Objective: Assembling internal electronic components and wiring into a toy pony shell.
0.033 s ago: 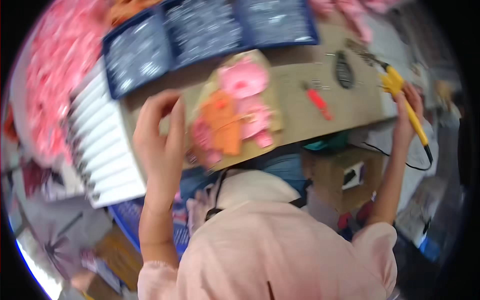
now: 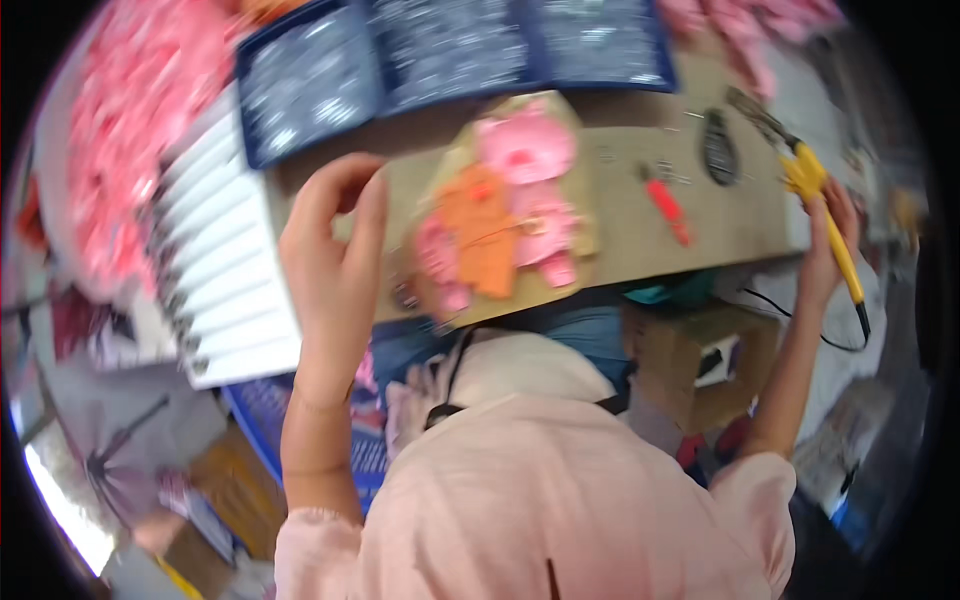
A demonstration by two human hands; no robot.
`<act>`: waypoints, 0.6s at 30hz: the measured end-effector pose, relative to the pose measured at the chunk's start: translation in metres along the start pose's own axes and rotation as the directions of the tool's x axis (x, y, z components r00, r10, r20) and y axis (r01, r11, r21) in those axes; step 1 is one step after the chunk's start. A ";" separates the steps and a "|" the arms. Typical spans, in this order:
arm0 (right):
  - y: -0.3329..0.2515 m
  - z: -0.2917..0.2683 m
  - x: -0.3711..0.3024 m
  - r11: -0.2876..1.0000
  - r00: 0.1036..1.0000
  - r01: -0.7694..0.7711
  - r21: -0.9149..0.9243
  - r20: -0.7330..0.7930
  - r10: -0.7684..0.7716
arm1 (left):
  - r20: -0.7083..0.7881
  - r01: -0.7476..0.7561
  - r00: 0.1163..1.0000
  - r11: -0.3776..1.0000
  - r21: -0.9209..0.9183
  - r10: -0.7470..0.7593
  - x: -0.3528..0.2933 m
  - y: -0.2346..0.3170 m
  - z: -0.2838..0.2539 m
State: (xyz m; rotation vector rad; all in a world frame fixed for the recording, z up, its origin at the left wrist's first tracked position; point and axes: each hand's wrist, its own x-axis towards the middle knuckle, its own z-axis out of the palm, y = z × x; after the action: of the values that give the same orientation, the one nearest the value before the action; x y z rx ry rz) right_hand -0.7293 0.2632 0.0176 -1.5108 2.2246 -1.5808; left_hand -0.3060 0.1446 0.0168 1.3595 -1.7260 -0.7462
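Observation:
In the head view, my right hand point(image 2: 832, 235) is closed round the yellow handle of a soldering iron point(image 2: 843, 240). Its metal end points away to the far left, and a black cord leaves the handle's near end. My left hand point(image 2: 335, 235) is raised over the left part of the table, thumb and forefinger pinched together. Whether anything small sits between those fingertips is too blurred to tell. Right of it lies a pink pig-shaped figure point(image 2: 525, 145) with an orange piece point(image 2: 485, 240) on its body, on a yellowish backing.
A dark blue divided tray point(image 2: 385, 105) of small clear pieces lies at the back. White ridged strips point(image 2: 235, 240) and a heap of pink pieces point(image 2: 120, 180) are at the left. A red-handled tool point(image 2: 667, 208) and a black oval object point(image 2: 717, 148) lie right of the figure.
The whole scene has shifted right and slightly up in the picture. My left thumb and forefinger have come closer together. My right hand still grips the soldering iron.

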 end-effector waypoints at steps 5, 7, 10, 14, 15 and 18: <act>0.040 0.007 -0.028 0.750 0.773 -0.633 0.194 0.219 0.596 | 0.135 0.260 0.962 0.947 -0.189 -0.237 -0.028 -0.020 -0.029; -0.001 0.037 -0.055 0.763 0.716 -0.639 0.101 0.440 0.542 | 0.285 0.256 0.926 0.967 0.012 -0.249 -0.041 -0.015 -0.031; -0.102 0.102 -0.046 0.946 0.740 -0.275 0.173 0.667 0.093 | 0.470 -0.238 0.875 0.949 0.207 0.117 -0.033 -0.009 -0.031; -0.151 0.191 -0.012 0.818 0.481 0.317 0.481 0.662 -0.575 | 0.515 -0.288 0.828 0.956 0.049 0.224 -0.023 -0.021 -0.033; -0.147 0.200 -0.012 0.818 0.341 0.303 0.488 0.746 -0.572 | 0.525 -0.092 0.850 0.994 0.060 0.047 -0.027 -0.015 -0.034; -0.144 0.202 -0.007 0.850 0.208 0.244 0.466 0.831 -0.516 | 0.531 0.521 0.740 0.851 -0.065 -0.412 -0.031 -0.010 -0.035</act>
State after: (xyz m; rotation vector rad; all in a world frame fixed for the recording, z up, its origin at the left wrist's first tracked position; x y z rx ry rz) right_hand -0.5256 0.1219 0.0218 -2.1740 0.9371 -0.5050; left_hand -0.2682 0.1736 0.0192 1.5613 -1.6104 -1.6540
